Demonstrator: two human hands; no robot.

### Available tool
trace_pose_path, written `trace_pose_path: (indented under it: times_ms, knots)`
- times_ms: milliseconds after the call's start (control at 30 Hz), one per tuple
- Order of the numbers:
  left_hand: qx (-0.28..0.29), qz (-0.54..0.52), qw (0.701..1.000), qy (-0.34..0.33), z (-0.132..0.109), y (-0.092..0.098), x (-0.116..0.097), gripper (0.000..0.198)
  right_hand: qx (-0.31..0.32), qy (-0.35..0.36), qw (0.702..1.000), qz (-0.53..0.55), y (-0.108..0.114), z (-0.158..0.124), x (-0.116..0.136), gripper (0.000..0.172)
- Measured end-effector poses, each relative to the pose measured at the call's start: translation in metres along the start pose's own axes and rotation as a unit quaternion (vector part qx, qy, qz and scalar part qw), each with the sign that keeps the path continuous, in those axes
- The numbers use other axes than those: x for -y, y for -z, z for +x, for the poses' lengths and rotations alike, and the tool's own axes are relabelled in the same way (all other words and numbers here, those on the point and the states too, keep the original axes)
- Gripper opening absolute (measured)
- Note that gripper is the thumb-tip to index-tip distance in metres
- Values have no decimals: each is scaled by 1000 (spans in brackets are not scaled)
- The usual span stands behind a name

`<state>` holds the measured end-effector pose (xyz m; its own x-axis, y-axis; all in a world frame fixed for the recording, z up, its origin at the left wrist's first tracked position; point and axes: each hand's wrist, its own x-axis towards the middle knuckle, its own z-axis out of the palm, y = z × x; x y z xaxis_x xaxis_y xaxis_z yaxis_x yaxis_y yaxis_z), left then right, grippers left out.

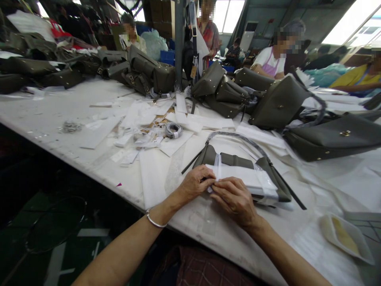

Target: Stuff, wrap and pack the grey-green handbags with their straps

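Note:
An olive-grey handbag [236,160] lies on the table in front of me, its handle [248,139] wrapped in clear film and arched away from me. White packing sheet [242,176] covers the bag's near side. A translucent plastic strip [218,165] crosses the left part of the bag and comes down to my fingers. My left hand [195,182] is closed in a pinch at the strip's lower end. My right hand [235,198] touches it there, fingertips pressed together against the same strip. The fingers partly hide what they grip.
A coil of wrapped cord [173,130] lies among paper scraps [143,123] beyond the bag. More handbags [276,103] are piled along the far side. A white dish [345,236] sits at right. Several people work across the table, whose near edge [125,194] runs diagonally.

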<state>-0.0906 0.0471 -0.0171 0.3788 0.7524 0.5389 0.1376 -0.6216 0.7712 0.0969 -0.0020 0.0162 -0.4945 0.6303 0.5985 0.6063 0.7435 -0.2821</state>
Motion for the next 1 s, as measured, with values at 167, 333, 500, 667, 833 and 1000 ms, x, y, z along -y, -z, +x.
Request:
trace_pose_path:
  times_ms: [167,333,500,667,833,1000]
  knots:
    - [17,69,996,-45,-2,-4,6,14,6,-91,993,68,21,10,-8,12]
    - [43,107,991,-71,-3,-1,7,12,62,-66,995,-34,11,16,-12,2]
    - [64,168,979,-92,-3,-1,7,8,63,-37,989,-126,-3,10,-13,8]
    - [14,273,951,-146,-3,-7,4,8,22,7,990,-137,-5,2,-16,12]
    - [16,337,926,-170,-4,-9,1,9,39,38,997,-51,13,-16,0,20]
    - [32,335,925,-177,-3,-7,0,7,264,10,963,62,24,-40,30,37]
